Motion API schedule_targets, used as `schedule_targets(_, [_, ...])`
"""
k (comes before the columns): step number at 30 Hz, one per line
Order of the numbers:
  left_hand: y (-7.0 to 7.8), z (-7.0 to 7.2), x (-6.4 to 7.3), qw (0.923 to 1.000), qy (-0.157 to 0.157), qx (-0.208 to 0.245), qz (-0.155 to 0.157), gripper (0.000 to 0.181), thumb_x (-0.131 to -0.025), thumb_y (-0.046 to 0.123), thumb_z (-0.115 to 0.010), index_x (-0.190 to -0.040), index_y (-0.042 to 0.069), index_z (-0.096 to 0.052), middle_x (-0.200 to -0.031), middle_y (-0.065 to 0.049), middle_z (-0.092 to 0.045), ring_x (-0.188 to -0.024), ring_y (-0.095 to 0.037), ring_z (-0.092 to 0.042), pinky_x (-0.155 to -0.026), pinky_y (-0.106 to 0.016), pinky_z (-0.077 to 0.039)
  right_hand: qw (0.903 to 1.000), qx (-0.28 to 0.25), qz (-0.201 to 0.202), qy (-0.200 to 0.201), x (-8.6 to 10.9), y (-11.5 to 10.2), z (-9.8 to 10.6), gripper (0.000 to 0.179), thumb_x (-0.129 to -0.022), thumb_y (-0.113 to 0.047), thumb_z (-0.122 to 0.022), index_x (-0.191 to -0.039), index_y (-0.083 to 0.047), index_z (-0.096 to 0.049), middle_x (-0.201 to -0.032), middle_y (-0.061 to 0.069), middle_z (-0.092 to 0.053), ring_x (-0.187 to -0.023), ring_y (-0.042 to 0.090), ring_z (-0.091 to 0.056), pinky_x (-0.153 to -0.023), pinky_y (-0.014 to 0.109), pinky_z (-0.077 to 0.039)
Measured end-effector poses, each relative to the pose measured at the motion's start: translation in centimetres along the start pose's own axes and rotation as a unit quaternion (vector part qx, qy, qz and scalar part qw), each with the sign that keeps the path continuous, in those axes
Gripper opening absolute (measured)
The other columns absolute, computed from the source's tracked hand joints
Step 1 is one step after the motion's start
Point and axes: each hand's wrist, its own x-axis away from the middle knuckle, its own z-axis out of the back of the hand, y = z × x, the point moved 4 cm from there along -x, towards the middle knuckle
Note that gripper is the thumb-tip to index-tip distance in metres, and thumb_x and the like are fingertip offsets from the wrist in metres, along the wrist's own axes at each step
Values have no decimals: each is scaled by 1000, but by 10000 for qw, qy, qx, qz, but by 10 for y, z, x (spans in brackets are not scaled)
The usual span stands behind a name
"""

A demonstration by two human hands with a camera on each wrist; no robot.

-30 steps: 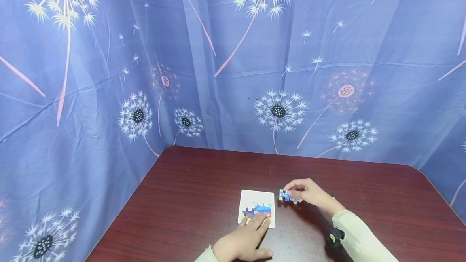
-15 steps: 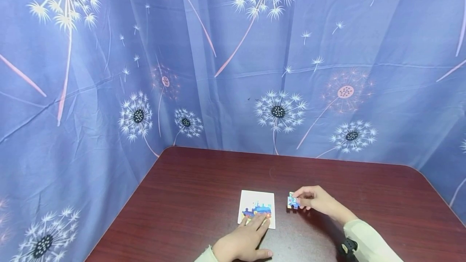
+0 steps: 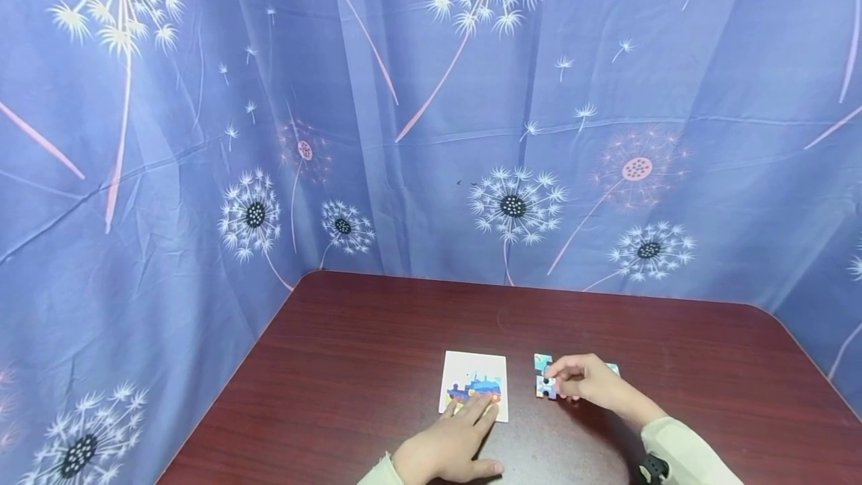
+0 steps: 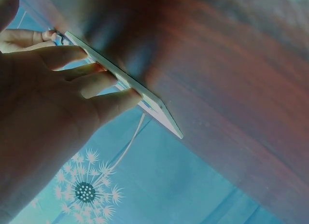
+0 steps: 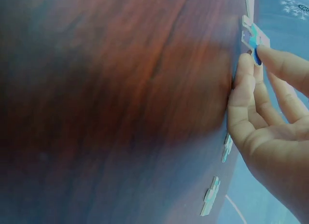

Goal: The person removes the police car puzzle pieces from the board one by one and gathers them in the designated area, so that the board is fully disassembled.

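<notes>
My left hand (image 3: 447, 449) lies with its fingers spread across the lower part of a white square puzzle board (image 3: 474, 361), which carries a blue train picture. In the left wrist view, the fingertips press on the face of the board (image 4: 169, 121). To the right of the board, my right hand (image 3: 592, 383) pinches a blue and white jigsaw piece (image 3: 544, 386) between thumb and fingers. The right wrist view has the thumb against the dark blue edge of this jigsaw piece (image 5: 252, 36). Whether it is one piece or two joined pieces, I cannot tell.
Partly behind the right hand, another jigsaw piece (image 3: 613, 368) lies on the dark red wooden table (image 3: 377, 335). Two loose pieces show in the right wrist view, a nearer piece (image 5: 211, 197) and a farther piece (image 5: 227, 147). A blue dandelion-print curtain (image 3: 417, 193) surrounds the table's back and left.
My right hand has moved slightly right and toward me, and the jigsaw piece in it has turned from lying sideways to lengthwise. The left hand stays on the board.
</notes>
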Motion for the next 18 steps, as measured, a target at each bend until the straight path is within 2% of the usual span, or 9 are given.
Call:
schedule_targets(9, [0, 0, 0, 10000, -9, -13, 26, 79, -91, 60, -51, -150, 11, -33, -158, -6, -24, -144, -22, -23, -109, -49, -32, 9979, 212, -513, 326, -1, 2, -2, 14, -82, 9, -61, -96, 14, -62, -76, 19, -66, -60, 11, -57, -50, 25, -48])
schedule_targets(18, [0, -1, 0, 10000, -13, 57, 52, 80, -90, 60, -52, -151, 12, -32, -158, -4, -22, -144, -20, -22, -111, -48, -29, 9945, 549, -733, 502, -1, 4, -2, 14, -79, 2, -70, -92, 6, -68, -74, 9, -64, -55, 6, -52, -49, 24, -46])
